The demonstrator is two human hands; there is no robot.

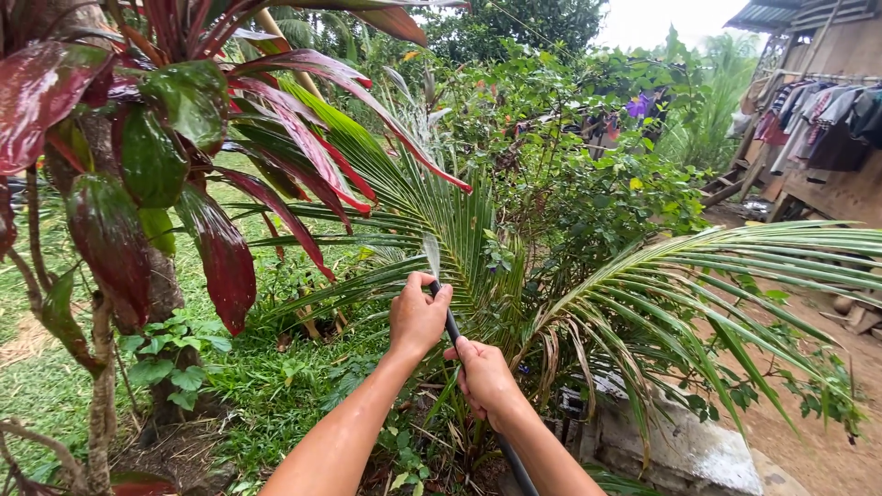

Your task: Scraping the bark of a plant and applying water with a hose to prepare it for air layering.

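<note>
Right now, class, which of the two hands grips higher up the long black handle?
The left hand, closed round the long black handle just below the blade; the right hand grips lower down.

No packages, labels, signs or screens are showing in this garden view.

Nothing printed, boxed or lit is appearing anywhere in the head view, from the plants in front to the wooden building at the right edge.
</note>
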